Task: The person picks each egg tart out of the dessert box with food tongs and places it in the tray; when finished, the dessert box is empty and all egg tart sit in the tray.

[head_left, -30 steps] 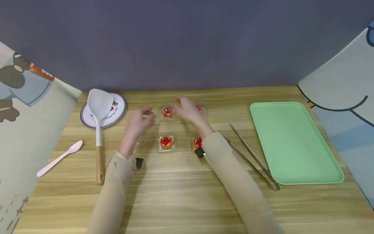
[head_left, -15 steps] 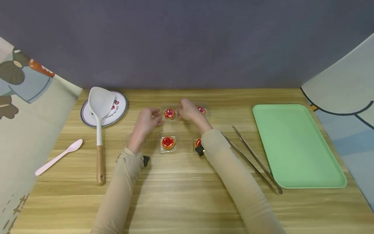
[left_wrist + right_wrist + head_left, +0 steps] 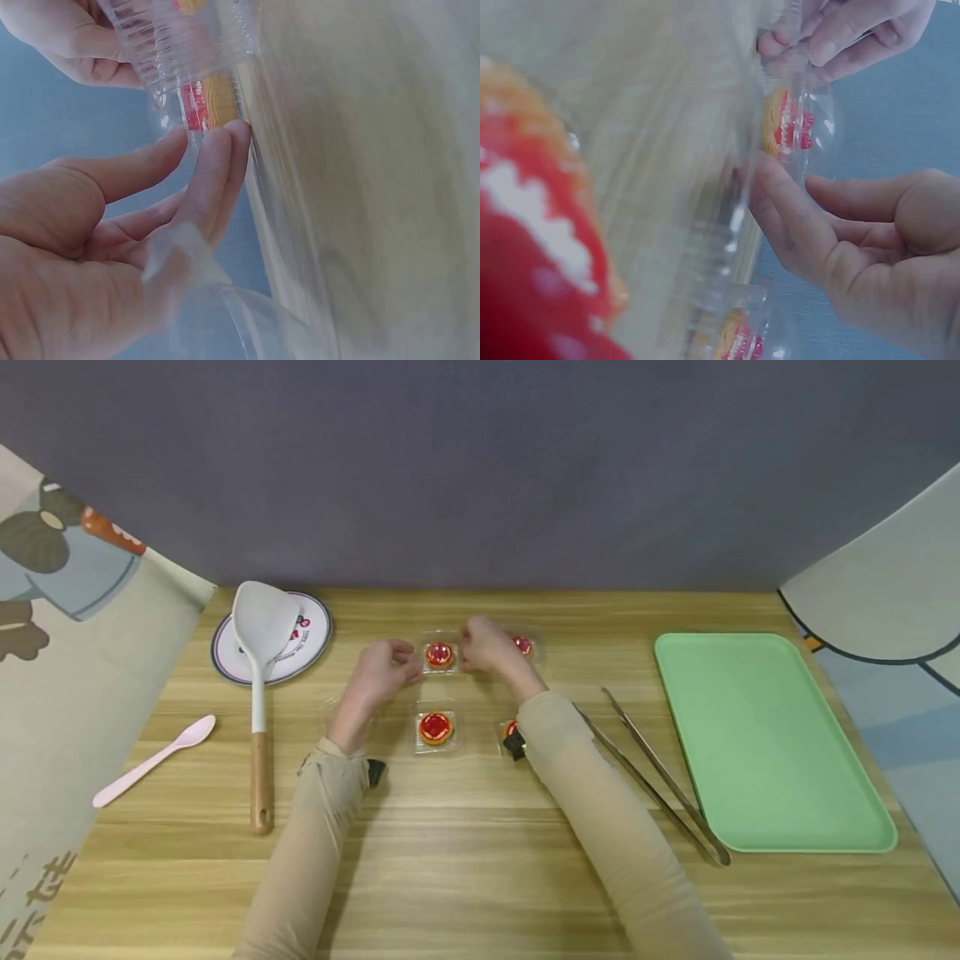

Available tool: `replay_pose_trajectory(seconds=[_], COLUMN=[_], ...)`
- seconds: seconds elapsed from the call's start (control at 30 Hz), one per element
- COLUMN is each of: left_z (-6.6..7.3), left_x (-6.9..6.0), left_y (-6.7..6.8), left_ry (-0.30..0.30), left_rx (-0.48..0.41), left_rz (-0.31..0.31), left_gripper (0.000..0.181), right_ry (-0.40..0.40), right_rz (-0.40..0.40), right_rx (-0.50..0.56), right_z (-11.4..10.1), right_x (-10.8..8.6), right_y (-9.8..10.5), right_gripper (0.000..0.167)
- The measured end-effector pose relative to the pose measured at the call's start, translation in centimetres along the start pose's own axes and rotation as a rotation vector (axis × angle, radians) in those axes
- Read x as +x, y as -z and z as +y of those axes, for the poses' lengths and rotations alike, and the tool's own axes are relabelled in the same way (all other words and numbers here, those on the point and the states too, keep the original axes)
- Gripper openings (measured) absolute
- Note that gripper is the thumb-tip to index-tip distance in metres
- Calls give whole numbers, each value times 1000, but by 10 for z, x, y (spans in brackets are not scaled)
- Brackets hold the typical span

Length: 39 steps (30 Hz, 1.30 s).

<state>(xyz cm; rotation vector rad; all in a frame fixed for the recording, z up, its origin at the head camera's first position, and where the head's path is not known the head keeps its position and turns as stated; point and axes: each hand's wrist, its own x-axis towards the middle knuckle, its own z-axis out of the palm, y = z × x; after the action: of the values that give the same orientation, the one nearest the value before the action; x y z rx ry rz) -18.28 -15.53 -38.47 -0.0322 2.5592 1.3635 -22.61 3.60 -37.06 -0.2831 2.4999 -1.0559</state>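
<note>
- Clear plastic tart box [image 3: 439, 655]: far centre, between both hands.
- Left hand [image 3: 382, 672], just moved in: thumb and fingers, slightly parted, pinch its left edge.
- Right hand [image 3: 491, 648]: pinches its right edge; both now hold it.

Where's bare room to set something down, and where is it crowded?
Bare table lies between the sleeves, nearer than the front-left tart; another patch between the back-right tart and green tray, beyond the tongs. The tray is bare. Crowded: around the back-left boxed tart, between left hand and right hand.
</note>
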Motion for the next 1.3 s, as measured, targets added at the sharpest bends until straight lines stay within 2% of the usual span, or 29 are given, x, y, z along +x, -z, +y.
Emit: replay_pose_trajectory(seconds=[0.13, 0.23, 0.37, 0.47, 0.57, 0.63, 0.8, 0.93, 1.1, 1.3], left_z=[-1, -1, -1, 0, 0, 0, -2, -1, -1, -1], left_x=[0, 0, 1, 0, 0, 0, 1, 0, 1, 2], left_y=[0, 0, 1, 2, 2, 1, 1, 2, 1, -1], left_ry=[9, -10, -26, -35, -48, -48, -33, -22, 3, 1], left_rx=[-13, 7, 24, 25, 24, 5, -45, -54, -121, -139], left_rz=[-16, -17, -7, 2, 8, 10, 9, 6, -1, 8], left_gripper=[46, 46, 45, 44, 43, 43, 45, 45, 46, 46], right_ry=[-1, -9, -30, -35, -33, -37, -59, -62, -70, -63], right_rz=[-30, -41, -48, -51, -55, -60, -65, -65, -61, -58], right_rx=[24, 59, 134, 140, 121, 126, 183, 198, 201, 182], right_z=[-2, -2, -2, -2, -3, -3, -2, -2, -2, -2], right_x=[-2, -1, 1, 2, 4, 4, 4, 5, 6, 2], right_y=[3, 5, 6, 7, 7, 7, 6, 6, 6, 7], right_gripper=[30, 29, 39, 41, 35, 32, 43, 45, 46, 34])
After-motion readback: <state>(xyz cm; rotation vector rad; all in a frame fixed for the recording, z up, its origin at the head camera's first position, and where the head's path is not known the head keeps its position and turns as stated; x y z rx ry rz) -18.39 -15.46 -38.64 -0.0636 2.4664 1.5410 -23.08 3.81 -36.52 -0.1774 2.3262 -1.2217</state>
